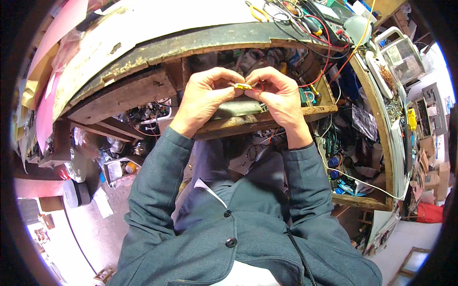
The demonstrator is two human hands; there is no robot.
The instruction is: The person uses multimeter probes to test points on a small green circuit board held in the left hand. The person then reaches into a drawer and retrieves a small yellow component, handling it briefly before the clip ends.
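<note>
Both hands meet over an open wooden drawer (319,110), fingertips nearly touching. Between them is a small yellow part (244,86) with thin red wire (259,89) at its right end; its exact kind is too small to make out. My left hand (206,97) pinches its left end between thumb and forefinger. On the other side, my right hand (278,95) is closed at the wire end, thumb against forefinger. Below the fingers, a greyish-green flat piece (238,108) lies at the drawer's front.
Beyond the drawer runs a worn bench edge (200,40). Test leads (329,35) and yellow-handled pliers (258,13) lie on the bench at the far right. A wooden bin (387,181) of cables and scrap stands at right. Left of my arm, a tray (119,171) holds small parts.
</note>
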